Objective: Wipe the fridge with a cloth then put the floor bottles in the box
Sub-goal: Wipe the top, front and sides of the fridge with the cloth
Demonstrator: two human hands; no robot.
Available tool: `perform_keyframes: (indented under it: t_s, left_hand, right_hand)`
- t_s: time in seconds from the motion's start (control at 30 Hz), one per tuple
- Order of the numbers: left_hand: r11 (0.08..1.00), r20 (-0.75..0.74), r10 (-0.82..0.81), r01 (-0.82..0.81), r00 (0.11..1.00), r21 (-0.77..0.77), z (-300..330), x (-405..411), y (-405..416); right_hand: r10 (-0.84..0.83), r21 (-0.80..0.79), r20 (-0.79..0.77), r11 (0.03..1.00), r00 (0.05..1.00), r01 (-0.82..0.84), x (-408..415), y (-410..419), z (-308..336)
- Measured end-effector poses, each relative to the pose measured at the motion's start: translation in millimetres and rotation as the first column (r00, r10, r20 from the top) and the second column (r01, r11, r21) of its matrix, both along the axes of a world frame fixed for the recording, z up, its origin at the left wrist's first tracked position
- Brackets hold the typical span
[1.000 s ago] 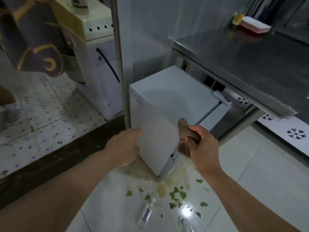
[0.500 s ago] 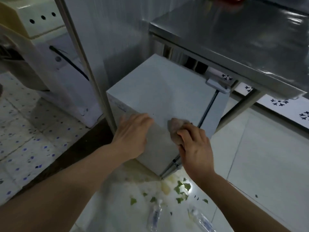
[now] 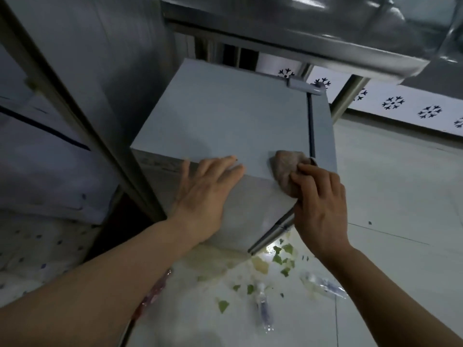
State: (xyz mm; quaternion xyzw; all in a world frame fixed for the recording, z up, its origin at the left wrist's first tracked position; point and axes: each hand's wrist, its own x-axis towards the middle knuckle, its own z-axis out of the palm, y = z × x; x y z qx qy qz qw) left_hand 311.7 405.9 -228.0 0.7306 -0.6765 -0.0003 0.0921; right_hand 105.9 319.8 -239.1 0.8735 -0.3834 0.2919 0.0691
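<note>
A small white fridge (image 3: 225, 113) stands on the floor under a steel counter. My left hand (image 3: 205, 194) lies flat, fingers spread, over the fridge's near top edge. My right hand (image 3: 318, 206) grips a crumpled brownish cloth (image 3: 285, 169) and presses it on the top's near right corner, next to the door seam. Two clear plastic bottles lie on the floor below: one (image 3: 263, 306) in the middle, another (image 3: 323, 284) further right. A reddish wrapped item (image 3: 152, 294) peeks out beside my left forearm. No box is in view.
A steel counter (image 3: 313, 28) overhangs the fridge's back, with its leg (image 3: 348, 98) at the right. A slanted metal post (image 3: 75, 113) runs close along the fridge's left side. Green leaf scraps (image 3: 283, 256) and a yellowish spill lie on the white tiled floor.
The view has tipped downward and closer to the fridge. My left hand slid up onto the top edge, and my right hand brought the cloth up from the front corner onto the top.
</note>
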Motion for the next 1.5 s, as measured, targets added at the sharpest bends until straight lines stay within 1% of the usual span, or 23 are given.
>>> perform_keyframes:
  t_s: [0.13,0.23,0.33,0.43,0.5,0.6,0.67,0.77,0.93,1.13,1.2,1.27,1.33,1.4,1.43,1.47,1.5]
  left_hand:
    - [0.99,0.01,0.019,-0.017,1.0,-0.142,-14,-7,-6]
    - [0.968,0.03,0.036,-0.027,0.999,-0.251,-26,-9,-10]
    - [0.931,0.035,0.061,-0.044,0.998,-0.362,-38,-9,-16]
    - [0.872,-0.004,0.066,-0.06,0.998,-0.485,-49,-9,-23]
    - [0.826,-0.018,0.051,-0.052,0.999,-0.561,-57,-9,-27]
    - [0.758,-0.042,0.005,-0.031,0.999,-0.651,-68,-6,-33]
    - [0.713,-0.029,-0.023,-0.004,0.999,-0.701,-74,-2,-36]
    - [0.666,0.041,-0.018,0.043,0.999,-0.745,-83,2,-40]
    - [0.571,0.099,0.007,0.077,0.995,-0.817,-91,3,-46]
    - [0.485,0.153,0.006,0.131,0.988,-0.865,-98,8,-52]
    - [0.486,0.17,0.012,0.143,0.985,-0.862,-99,9,-51]
    - [0.504,0.214,0.001,0.185,0.977,-0.844,-99,12,-48]
    - [0.529,0.323,-0.019,0.283,0.946,-0.8,-99,24,-43]
    - [0.555,0.418,-0.006,0.351,0.908,-0.754,-98,47,-36]
    - [0.567,0.421,0.022,0.336,0.907,-0.753,-98,62,-31]
    - [0.575,0.396,0.064,0.291,0.916,-0.765,-96,78,-26]
    - [0.579,0.357,0.111,0.231,0.927,-0.782,-95,93,-22]
  right_hand:
    - [0.042,-0.069,-0.026,0.997,0.999,-0.044,-9,-4,-15]
    - [0.063,-0.109,0.021,0.992,0.998,-0.061,-7,-5,-27]
    - [0.069,-0.184,0.086,0.982,0.994,-0.052,-4,-6,-38]
    - [0.079,-0.297,0.168,0.955,0.983,-0.026,2,-10,-47]
    - [0.069,-0.38,0.194,0.925,0.978,0.01,6,-15,-53]
    - [0.058,-0.469,0.201,0.882,0.978,0.044,7,-21,-63]
    - [0.032,-0.528,0.18,0.846,0.983,0.069,6,-25,-69]
    - [-0.007,-0.609,0.157,0.786,0.988,0.103,7,-28,-78]
    - [0.03,-0.684,0.177,0.723,0.984,0.101,9,-33,-89]
    - [0.016,-0.728,0.321,0.644,0.947,0.236,23,-31,-115]
    - [0.02,-0.741,0.325,0.627,0.945,0.242,22,-32,-133]
    - [0.015,-0.727,0.29,0.654,0.957,0.209,17,-30,-165]
    - [0.009,-0.695,0.199,0.706,0.98,0.135,9,-27,-204]
    - [-0.011,-0.68,0.083,0.73,0.996,0.065,-1,-22,-227]
    - [-0.017,-0.683,0.038,0.729,0.999,0.038,-4,-21,-227]
    - [-0.028,-0.692,0.025,0.721,0.999,0.038,-4,-22,-218]
    - [-0.052,-0.7,0.053,0.711,0.997,0.075,-1,-23,-203]
